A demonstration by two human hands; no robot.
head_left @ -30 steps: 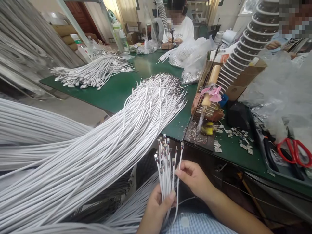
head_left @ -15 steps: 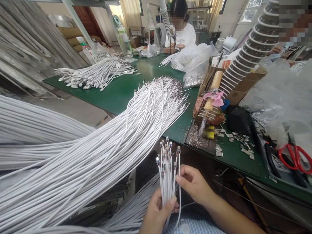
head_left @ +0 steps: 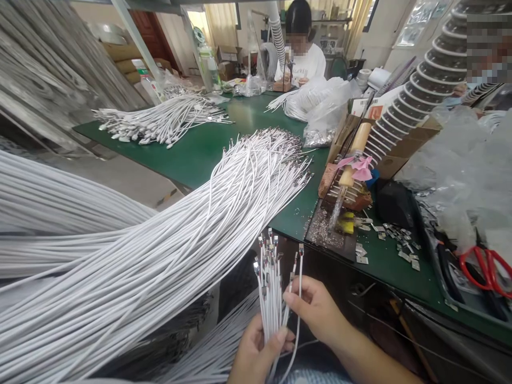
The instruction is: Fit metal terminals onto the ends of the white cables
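A small bunch of white cables (head_left: 271, 298) stands upright in my left hand (head_left: 262, 346), which is wrapped round it low down. Small metal connectors top the cables. My right hand (head_left: 314, 304) pinches a few cables (head_left: 299, 320) at the right side of the bunch, their connector ends poking up above the fingers. These are spread a little away from the others. Beside my hands, a large bundle of white cables (head_left: 192, 224) runs from the lower left up onto the green table (head_left: 240, 114), its connector ends lying at the middle.
A soldering iron with a wooden handle (head_left: 360, 137) rests on a brick and wire-coil stand, under a ribbed hose (head_left: 424, 69). Small metal connector pieces (head_left: 400, 240) and red-handled scissors (head_left: 486, 269) lie to the right. Another cable pile (head_left: 160, 120) lies far left. A co-worker (head_left: 300, 64) sits opposite.
My right hand has drawn a few cables rightward, so a wider gap shows between them and the bunch. My left hand still grips the bunch. The camera view has shifted slightly.
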